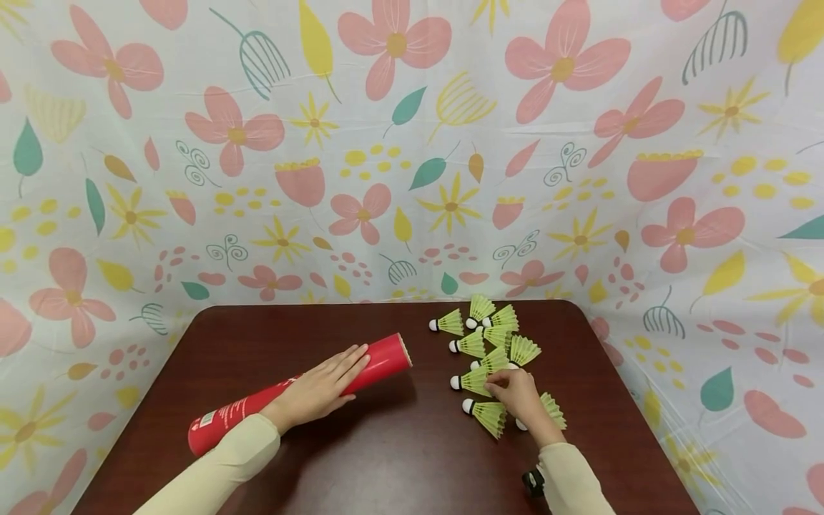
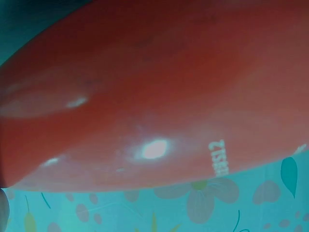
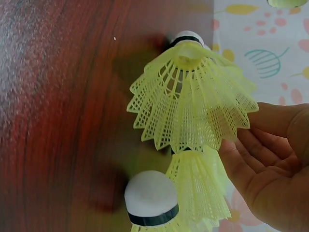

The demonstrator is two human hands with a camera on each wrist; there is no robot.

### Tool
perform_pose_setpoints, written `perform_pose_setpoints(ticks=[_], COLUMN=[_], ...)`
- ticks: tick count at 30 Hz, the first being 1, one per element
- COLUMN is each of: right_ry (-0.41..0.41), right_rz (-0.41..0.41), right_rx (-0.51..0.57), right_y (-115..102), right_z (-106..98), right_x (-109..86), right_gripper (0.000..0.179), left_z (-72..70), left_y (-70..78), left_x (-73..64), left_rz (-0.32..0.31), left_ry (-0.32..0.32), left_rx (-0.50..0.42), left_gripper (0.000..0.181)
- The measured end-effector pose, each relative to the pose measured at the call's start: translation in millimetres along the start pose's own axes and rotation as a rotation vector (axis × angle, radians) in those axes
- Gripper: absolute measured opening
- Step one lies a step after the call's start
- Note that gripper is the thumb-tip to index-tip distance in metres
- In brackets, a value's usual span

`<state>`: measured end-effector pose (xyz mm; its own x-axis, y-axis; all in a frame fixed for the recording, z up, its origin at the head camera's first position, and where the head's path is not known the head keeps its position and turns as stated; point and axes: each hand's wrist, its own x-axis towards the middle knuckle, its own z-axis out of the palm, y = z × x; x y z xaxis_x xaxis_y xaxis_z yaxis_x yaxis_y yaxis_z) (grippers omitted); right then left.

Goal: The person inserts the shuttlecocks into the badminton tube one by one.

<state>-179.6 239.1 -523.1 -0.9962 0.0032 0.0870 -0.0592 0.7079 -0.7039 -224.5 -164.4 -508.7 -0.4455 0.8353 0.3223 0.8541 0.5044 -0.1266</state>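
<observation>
My left hand lies across a red shuttlecock tube with white print and grips it, fingers over the top and thumb along the near side. The tube slants, its round right end towards the shuttlecocks; in the left wrist view its glossy red wall fills most of the picture. My right hand pinches the skirt rim of a yellow-green shuttlecock between thumb and forefinger. In the right wrist view that shuttlecock shows its netted skirt, with the white cork behind.
Several more shuttlecocks lie in a loose cluster at the table's right, among them one shuttlecock in front and another at the back. The dark brown table ends at a flowered curtain. A black device sits at my right wrist.
</observation>
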Motion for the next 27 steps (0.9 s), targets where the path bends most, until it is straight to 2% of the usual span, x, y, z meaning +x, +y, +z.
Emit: perform_pose_setpoints(ticks=[5,12,27], right_ry=[-0.001,0.008,0.134], right_rz=[-0.025,-0.003,-0.088], right_rx=[0.019,0.065,0.154], right_y=[-0.4,-6.8,-24.8], right_z=[3.8,9.4,13.7], right_x=[2.5,5.5,13.7], right_gripper=[0.007,0.009,0.008], left_z=[0.1,0.5,1.6], left_y=[0.0,-0.3,0.5], left_x=[0.3,0.8,2.7], left_rz=[-0.006,-0.005,0.015], left_ry=[-0.004,0.004,0.022], left_rx=[0.010,0.018,0.014], left_gripper=[0.099,0.098,0.101])
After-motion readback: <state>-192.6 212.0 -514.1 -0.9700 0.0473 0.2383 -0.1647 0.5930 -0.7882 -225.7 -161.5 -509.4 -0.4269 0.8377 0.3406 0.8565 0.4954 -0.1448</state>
